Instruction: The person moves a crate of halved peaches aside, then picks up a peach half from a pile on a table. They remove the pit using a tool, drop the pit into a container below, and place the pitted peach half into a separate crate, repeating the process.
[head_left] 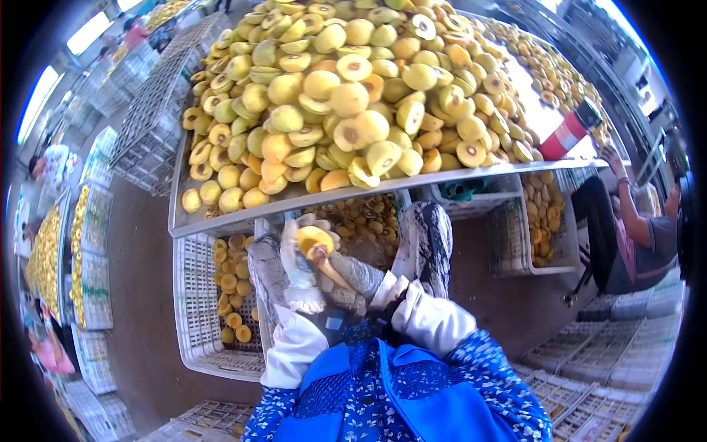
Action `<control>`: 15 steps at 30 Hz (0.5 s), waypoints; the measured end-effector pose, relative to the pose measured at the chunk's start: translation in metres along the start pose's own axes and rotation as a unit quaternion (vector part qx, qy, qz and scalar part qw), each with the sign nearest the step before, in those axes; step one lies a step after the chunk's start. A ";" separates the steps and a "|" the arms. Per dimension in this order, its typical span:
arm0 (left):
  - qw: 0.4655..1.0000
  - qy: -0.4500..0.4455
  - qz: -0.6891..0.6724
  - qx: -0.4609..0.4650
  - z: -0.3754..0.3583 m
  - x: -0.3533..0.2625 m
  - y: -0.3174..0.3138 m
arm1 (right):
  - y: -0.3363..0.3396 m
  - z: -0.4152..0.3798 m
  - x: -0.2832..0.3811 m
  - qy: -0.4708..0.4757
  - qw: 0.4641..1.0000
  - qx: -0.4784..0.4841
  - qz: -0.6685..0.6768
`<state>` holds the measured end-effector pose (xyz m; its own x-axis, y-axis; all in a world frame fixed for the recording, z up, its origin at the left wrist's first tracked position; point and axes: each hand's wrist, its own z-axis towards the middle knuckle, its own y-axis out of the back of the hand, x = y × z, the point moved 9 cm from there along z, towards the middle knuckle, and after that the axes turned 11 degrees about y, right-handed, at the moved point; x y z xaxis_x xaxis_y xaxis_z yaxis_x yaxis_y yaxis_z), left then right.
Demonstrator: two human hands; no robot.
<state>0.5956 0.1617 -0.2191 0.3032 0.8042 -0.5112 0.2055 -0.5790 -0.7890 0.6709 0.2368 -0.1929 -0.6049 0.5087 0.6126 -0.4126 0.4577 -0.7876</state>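
The left hand (292, 239) is clamped round a golden-yellow fruit (314, 237), brownish near one edge; the right hand (346, 295) grips a tan tool (333, 271) against it.

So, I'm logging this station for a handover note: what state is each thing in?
Left hand: gloved, closed on the held fruit.
Right hand: gloved, closed on the tool.
Held fruit: against the tool.
Tool: gripped, tip too blurred to judge.
Table: heaped.
Loose fruit: mostly cut into halves.
Bottle: dark lid on.
Left crate: partly filled.
Right crate: holding fruit.
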 end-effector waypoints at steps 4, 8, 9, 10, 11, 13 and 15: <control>0.941 -0.207 0.128 -0.234 -0.027 -0.082 0.083 | 0.015 0.025 -0.018 0.062 0.990 -0.064 0.111; 0.462 -0.399 0.662 -0.435 -0.085 -0.185 0.052 | 0.126 0.005 -0.071 -0.112 0.931 -0.348 -0.027; 0.329 -0.427 0.723 -0.432 -0.091 -0.191 0.008 | 0.123 -0.005 -0.071 -0.147 0.918 -0.366 -0.042; 0.189 -0.441 0.770 -0.420 -0.087 -0.187 -0.028 | 0.119 -0.002 -0.070 -0.131 0.928 -0.339 -0.079; 0.281 -0.452 0.763 -0.365 -0.059 -0.186 -0.028 | 0.112 0.004 -0.068 -0.115 0.936 -0.311 -0.115; 0.515 -0.319 0.760 -0.236 0.012 -0.170 -0.034 | 0.088 0.015 -0.053 -0.095 0.950 -0.257 -0.152; 0.605 -0.233 0.746 -0.149 0.074 -0.139 -0.039 | 0.085 0.017 -0.057 -0.093 0.953 -0.246 -0.151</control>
<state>0.4762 0.0825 -0.1422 0.0772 -0.7345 -0.6742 0.2069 -0.6497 0.7315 0.6590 0.2347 -0.2965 -0.6386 0.1824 0.7476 -0.2453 0.8726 -0.4223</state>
